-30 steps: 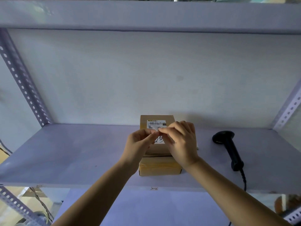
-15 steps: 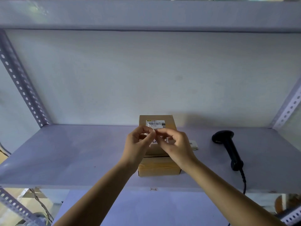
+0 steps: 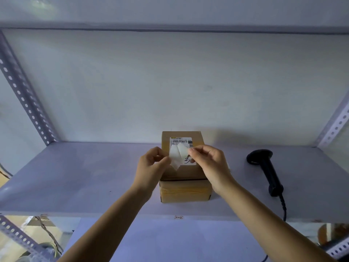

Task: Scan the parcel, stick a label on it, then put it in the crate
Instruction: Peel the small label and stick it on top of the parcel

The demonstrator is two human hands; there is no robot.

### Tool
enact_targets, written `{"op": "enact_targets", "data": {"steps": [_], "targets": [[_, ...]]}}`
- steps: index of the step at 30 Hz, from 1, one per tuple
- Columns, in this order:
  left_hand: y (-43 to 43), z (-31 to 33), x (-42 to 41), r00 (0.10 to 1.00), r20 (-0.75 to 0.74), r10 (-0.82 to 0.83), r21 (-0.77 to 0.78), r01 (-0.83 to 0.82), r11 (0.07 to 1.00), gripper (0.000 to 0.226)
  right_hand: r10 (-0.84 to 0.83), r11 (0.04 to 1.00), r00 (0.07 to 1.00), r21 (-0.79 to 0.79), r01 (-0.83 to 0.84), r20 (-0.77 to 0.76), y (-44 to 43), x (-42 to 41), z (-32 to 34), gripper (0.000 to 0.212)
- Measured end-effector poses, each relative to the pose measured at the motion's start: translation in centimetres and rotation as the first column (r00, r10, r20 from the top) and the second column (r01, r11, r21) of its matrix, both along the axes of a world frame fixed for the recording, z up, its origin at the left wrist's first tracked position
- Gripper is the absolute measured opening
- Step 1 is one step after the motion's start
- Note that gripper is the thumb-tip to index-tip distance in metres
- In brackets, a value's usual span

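The brown cardboard parcel (image 3: 182, 167), a box sealed with tan tape along its near face, rests flat on the pale lilac shelf board (image 3: 75, 176) and serves as reference for all positions below. A printed white shipping sticker with barcode (image 3: 182, 142) already lies on its top face.

Directly above the parcel's near half, both hands work a small white paper label (image 3: 176, 155). The left hand (image 3: 151, 165) pinches one white leaf between thumb and fingers; the right hand (image 3: 209, 161) pinches the other leaf at its upper edge. The two leaves spread apart in a V, which suggests the label is being peeled from its backing; which leaf is the sticky one cannot be told. Holding it low over the box appears intended to allow pressing it straight down once it is free.

To the right of the parcel, well apart, a black handheld barcode scanner (image 3: 264, 171) lies on the board, its cable (image 3: 283, 208) trailing over the near edge. That suggests scanning is done.

Behind the parcel stands a plain pale wall (image 3: 170, 82). Perforated grey metal uprights (image 3: 26, 95) flank it at both sides, with another shelf board overhead. No crate is in view.
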State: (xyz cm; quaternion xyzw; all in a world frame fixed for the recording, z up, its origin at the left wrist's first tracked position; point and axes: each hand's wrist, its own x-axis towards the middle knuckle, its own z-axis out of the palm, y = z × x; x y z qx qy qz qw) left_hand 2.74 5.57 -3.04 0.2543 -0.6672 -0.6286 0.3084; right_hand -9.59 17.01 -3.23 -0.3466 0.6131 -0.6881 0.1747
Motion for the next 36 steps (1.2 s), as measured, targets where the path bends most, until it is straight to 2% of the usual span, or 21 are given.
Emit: {"op": "enact_targets", "data": {"steps": [3,6,9,12,17,19,22,24,26,28,30,32,33,34,36], "targets": [[-2.0,-0.2,1.4,0.997,0.008,0.077,0.036,-0.077,0.996,0.015,-0.044,0.999,0.998,-0.009,0.045,0.035,-0.1,-0.3,0.2,0.015],[-4.2,-0.6,2.9,0.996,-0.015,0.084,0.134,-0.082,0.988,0.025,-0.089,0.996,0.995,-0.027,0.091,0.05,-0.5,-0.4,0.5,0.021],[-6.6,-1.3,4.4,0.988,-0.027,0.151,0.215,-0.142,0.966,0.026,-0.119,0.989,0.988,-0.072,0.126,0.096,-0.7,-0.4,0.8,0.03],[-8.9,-3.0,5.6,0.967,0.062,0.247,0.231,-0.255,0.939,0.025,-0.159,0.978,0.977,-0.116,0.176,0.142,-0.7,-0.6,1.1,0.024],[-11.5,-6.7,6.6,0.877,0.424,0.228,0.073,-0.284,0.956,0.015,-0.161,0.977,0.977,-0.121,0.178,0.137,-0.5,-0.7,1.0,0.02],[-12.2,-7.4,7.1,0.805,0.55,0.222,-0.016,-0.256,0.967,0.016,-0.152,0.978,0.98,-0.123,0.168,0.126,-0.5,-0.6,0.8,0.024],[-12.9,-7.5,7.9,0.654,0.683,0.325,-0.266,-0.192,0.945,0.021,-0.14,0.981,0.986,-0.12,0.151,0.092,-0.4,-0.5,0.7,0.027],[-12.8,-6.6,8.0,0.603,0.687,0.404,-0.373,-0.185,0.909,0.021,-0.144,0.982,0.987,-0.114,0.151,0.067,-0.4,-0.4,0.7,0.025],[-11.9,-4.9,7.5,0.596,0.63,0.498,-0.508,-0.168,0.845,0.015,-0.153,0.982,0.987,-0.101,0.156,0.041,-0.4,-0.3,0.7,0.024],[-10.1,-2.2,6.5,0.673,0.496,0.548,-0.631,-0.154,0.76,0.005,-0.171,0.981,0.985,-0.091,0.171,0.009,-0.6,-0.1,0.8,0.023],[-7.3,1.1,5.0,0.818,0.332,0.469,-0.651,-0.161,0.742,0.003,-0.217,0.973,0.975,-0.09,0.211,-0.057,-0.6,0.2,0.9,0.022],[-4.1,4.2,3.7,0.951,0.238,0.199,-0.496,-0.057,0.867,0.013,-0.271,0.962,0.95,-0.088,0.26,-0.157,-0.6,0.6,1.0,0.017],[-2.5,5.4,3.1,0.979,0.203,0.016,-0.357,0.059,0.932,0.018,-0.296,0.955,0.932,-0.087,0.284,-0.207,-0.7,0.8,1.0,0.014],[-1.1,6.2,2.6,0.975,0.174,-0.136,-0.229,0.174,0.958,0.02,-0.326,0.945,0.911,-0.09,0.313,-0.252,-0.7,1.1,1.0,0.012],[0.9,6.8,1.7,0.954,0.157,-0.256,-0.103,0.273,0.956,0.02,-0.395,0.918,0.852,-0.125,0.376,-0.343,-0.8,1.5,1.1,0.009]]}}
